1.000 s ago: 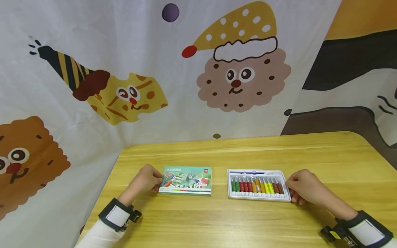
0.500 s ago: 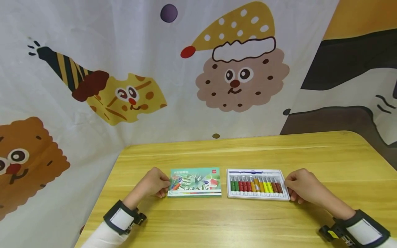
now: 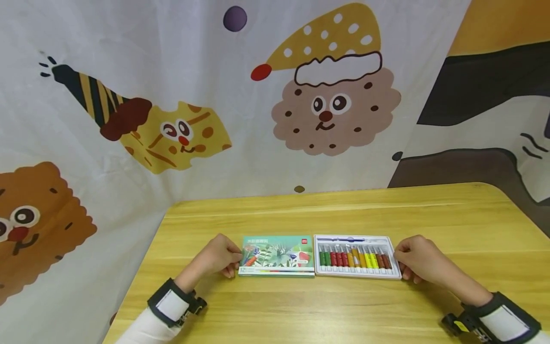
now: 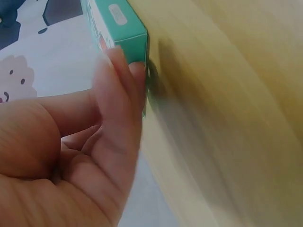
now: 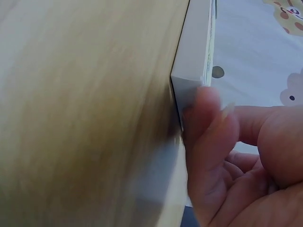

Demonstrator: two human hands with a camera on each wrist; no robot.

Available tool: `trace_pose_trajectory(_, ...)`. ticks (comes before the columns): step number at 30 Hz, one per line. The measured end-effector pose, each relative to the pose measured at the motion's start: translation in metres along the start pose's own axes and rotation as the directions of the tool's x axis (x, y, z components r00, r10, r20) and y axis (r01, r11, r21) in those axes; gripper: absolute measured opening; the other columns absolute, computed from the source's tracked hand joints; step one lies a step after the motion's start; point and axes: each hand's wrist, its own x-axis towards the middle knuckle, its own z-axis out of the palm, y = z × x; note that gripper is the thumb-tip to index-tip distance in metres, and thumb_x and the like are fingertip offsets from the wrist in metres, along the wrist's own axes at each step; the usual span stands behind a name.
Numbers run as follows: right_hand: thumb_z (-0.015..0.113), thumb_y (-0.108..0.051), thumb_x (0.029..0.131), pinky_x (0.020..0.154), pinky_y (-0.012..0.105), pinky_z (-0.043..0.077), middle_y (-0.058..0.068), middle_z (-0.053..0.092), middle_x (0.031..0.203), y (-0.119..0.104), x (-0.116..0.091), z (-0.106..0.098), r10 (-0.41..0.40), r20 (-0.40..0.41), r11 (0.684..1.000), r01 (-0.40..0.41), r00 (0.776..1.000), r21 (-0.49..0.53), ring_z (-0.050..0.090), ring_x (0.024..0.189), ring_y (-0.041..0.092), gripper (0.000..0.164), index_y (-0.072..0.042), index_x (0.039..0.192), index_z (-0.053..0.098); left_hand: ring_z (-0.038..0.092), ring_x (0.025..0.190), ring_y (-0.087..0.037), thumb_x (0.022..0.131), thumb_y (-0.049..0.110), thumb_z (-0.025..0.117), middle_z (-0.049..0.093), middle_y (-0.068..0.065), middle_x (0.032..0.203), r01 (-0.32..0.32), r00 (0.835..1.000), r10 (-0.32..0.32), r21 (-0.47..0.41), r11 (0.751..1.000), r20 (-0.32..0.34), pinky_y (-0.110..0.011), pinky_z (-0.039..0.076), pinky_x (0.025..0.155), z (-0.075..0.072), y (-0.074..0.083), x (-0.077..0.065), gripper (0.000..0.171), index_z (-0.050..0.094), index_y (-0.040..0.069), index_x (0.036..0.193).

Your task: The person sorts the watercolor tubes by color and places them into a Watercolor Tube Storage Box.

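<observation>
A teal paint box (image 3: pixel 277 255) with a printed plant design lies flat on the table. My left hand (image 3: pixel 221 255) holds its left end, thumb and curled fingers at the corner in the left wrist view. Directly to the right, edge against edge in the head view, lies a white tray (image 3: pixel 356 274). Inside it are several paint tubes (image 3: pixel 350 258) in green, red, orange, yellow and brown, with a thin blue paintbrush (image 3: pixel 343 239) along the top. My right hand (image 3: pixel 418 258) grips the tray's right end; in the right wrist view its fingertips are at the tray's pale side (image 5: pixel 191 42).
The wooden table (image 3: pixel 301 310) extends in front of and behind the two items. A white cloth (image 3: pixel 249 177) printed with cartoon food hangs behind the table's back edge. Each wrist wears a black strap (image 3: pixel 172 303) with a small camera.
My left hand has slid the teal paint box to the right until it met the tray's left edge. My right hand and the tray have stayed almost in place.
</observation>
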Motion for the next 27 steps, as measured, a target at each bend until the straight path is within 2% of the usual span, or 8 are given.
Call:
trace_pose_trajectory(5, 0.060, -0.004, 0.099, 0.049, 0.031, 0.052, 0.005, 0.064, 0.075, -0.001, 0.003, -0.003, -0.029, 0.025, 0.998, 0.030, 0.999, -0.059, 0.060, 0.062, 0.018, 0.017, 0.007, 0.103, 0.071, 0.069, 0.052, -0.021, 0.102, 0.002, 0.064, 0.067, -0.014, 0.066, 0.041, 0.999, -0.042, -0.033, 0.999, -0.016, -0.035, 0.060, 0.054, 0.008, 0.004, 0.001, 0.016, 0.077, -0.006, 0.099)
trace_pose_trajectory(9, 0.061, -0.003, 0.098, 0.050, 0.031, 0.052, 0.005, 0.066, 0.081, -0.002, 0.004, -0.004, -0.059, 0.040, 0.996, 0.061, 0.997, -0.072, 0.060, 0.065, 0.018, 0.015, 0.006, 0.104, 0.072, 0.069, 0.053, -0.022, 0.102, 0.001, 0.063, 0.067, -0.014, 0.066, 0.046, 0.999, -0.046, -0.022, 0.999, -0.026, -0.036, 0.060, 0.054, 0.011, 0.006, 0.002, 0.016, 0.077, -0.006, 0.100)
trace_pose_trajectory(14, 0.062, -0.002, 0.097, 0.049, 0.030, 0.051, 0.004, 0.065, 0.079, -0.003, 0.005, -0.006, -0.083, 0.051, 0.993, 0.087, 0.995, -0.082, 0.059, 0.063, 0.018, 0.013, 0.004, 0.100, 0.073, 0.070, 0.054, -0.023, 0.102, 0.002, 0.064, 0.066, -0.014, 0.066, 0.048, 0.998, -0.049, -0.017, 0.999, -0.029, -0.036, 0.060, 0.054, 0.012, 0.006, 0.003, 0.016, 0.077, -0.006, 0.102)
trace_pose_trajectory(21, 0.061, -0.001, 0.097, 0.051, 0.032, 0.054, 0.005, 0.066, 0.079, -0.003, 0.006, -0.006, -0.092, 0.046, 0.993, 0.095, 0.995, -0.068, 0.061, 0.064, 0.018, 0.014, 0.006, 0.101, 0.073, 0.071, 0.055, -0.025, 0.102, 0.001, 0.064, 0.067, -0.015, 0.067, 0.039, 0.999, -0.040, -0.054, 0.998, -0.015, -0.037, 0.061, 0.056, 0.014, 0.007, 0.004, 0.016, 0.077, -0.007, 0.103)
trace_pose_trajectory(27, 0.061, -0.001, 0.097, 0.050, 0.031, 0.055, 0.005, 0.063, 0.072, -0.002, 0.006, -0.003, -0.095, 0.037, 0.995, 0.096, 0.995, -0.039, 0.061, 0.062, 0.019, 0.014, 0.006, 0.101, 0.072, 0.070, 0.054, -0.025, 0.102, 0.000, 0.062, 0.068, -0.015, 0.066, 0.020, 1.000, -0.020, -0.061, 0.998, 0.004, -0.038, 0.061, 0.056, 0.016, 0.009, 0.005, 0.016, 0.077, -0.006, 0.098)
